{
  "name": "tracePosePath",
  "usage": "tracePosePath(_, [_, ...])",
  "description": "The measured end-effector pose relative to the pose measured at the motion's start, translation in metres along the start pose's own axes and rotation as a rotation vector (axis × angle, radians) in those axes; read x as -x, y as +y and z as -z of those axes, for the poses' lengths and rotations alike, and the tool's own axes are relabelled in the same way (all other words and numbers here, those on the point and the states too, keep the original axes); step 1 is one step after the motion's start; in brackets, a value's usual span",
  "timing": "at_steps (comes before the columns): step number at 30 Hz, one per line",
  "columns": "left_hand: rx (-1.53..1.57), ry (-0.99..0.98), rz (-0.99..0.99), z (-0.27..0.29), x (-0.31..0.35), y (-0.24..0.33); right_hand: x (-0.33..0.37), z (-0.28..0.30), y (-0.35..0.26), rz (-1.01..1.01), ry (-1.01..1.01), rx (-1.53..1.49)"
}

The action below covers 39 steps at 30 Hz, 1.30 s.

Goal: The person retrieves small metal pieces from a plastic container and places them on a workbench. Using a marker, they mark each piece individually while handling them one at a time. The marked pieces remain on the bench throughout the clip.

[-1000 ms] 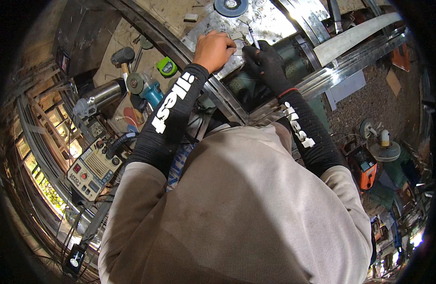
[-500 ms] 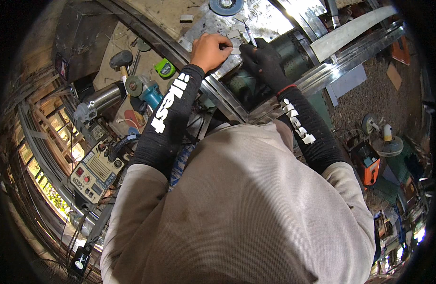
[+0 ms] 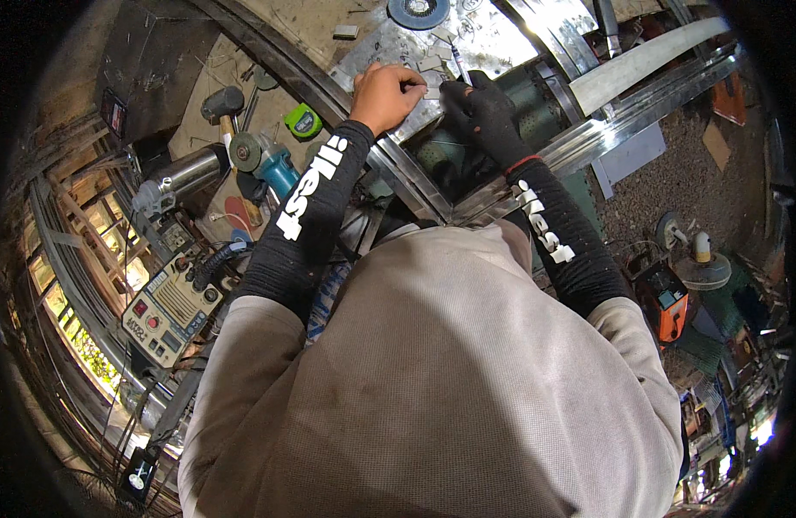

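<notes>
My bare left hand [image 3: 386, 97] pinches a small flat metal piece [image 3: 431, 92] between thumb and fingers at the edge of a marked metal sheet [image 3: 363, 65]. Facing it, my right hand [image 3: 484, 114] in a black glove is closed around a slim white pen [image 3: 460, 64], whose dark-banded end points up and away. The glove hides the pen's other end. Several small metal pieces [image 3: 430, 63] lie on the sheet just beyond my hands. Below my hands runs a shiny metal frame [image 3: 415, 186].
A grinding disc [image 3: 418, 10] rests at the far edge. Left are a green tape measure [image 3: 304, 122], a teal angle grinder [image 3: 278, 168], a hammer [image 3: 222, 105] and a control-panel machine [image 3: 173, 306]. A curved metal strip [image 3: 648, 67] lies right; an orange-black machine [image 3: 662, 298] stands lower right.
The whole view has shifted slightly. My hands keep nearly the same pose, close together, with the metal piece in the left and the pen in the right.
</notes>
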<state>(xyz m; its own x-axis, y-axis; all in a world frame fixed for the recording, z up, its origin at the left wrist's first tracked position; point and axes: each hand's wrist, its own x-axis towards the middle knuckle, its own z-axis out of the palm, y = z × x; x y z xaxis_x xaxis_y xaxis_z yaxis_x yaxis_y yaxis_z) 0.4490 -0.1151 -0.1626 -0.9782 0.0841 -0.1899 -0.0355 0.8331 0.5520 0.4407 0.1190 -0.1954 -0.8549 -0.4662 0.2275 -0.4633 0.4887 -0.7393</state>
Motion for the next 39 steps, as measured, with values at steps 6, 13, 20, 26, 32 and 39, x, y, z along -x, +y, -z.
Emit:
tracePosePath(6, [0.035,0.023,-0.071,0.001,0.005,-0.007,-0.001,-0.002,0.001,-0.023,-0.010,-0.027])
tracePosePath(13, [-0.031,0.050,-0.051,0.000,0.011,0.001,-0.002,0.003,-0.005,-0.039,-0.028,0.054])
tracePosePath(20, [-0.041,0.098,-0.040,-0.003,0.013,0.006,-0.002,0.005,-0.005,-0.002,0.009,0.029])
tracePosePath(26, [-0.023,0.102,-0.037,-0.005,0.013,0.006,-0.001,0.003,-0.003,-0.017,-0.004,0.062])
tracePosePath(32, [-0.073,0.196,-0.082,-0.009,0.015,0.004,0.003,0.021,-0.012,-0.070,0.101,-0.192])
tracePosePath(39, [-0.039,0.190,-0.088,-0.012,0.017,-0.001,0.008,0.059,-0.050,-0.149,0.050,-0.353])
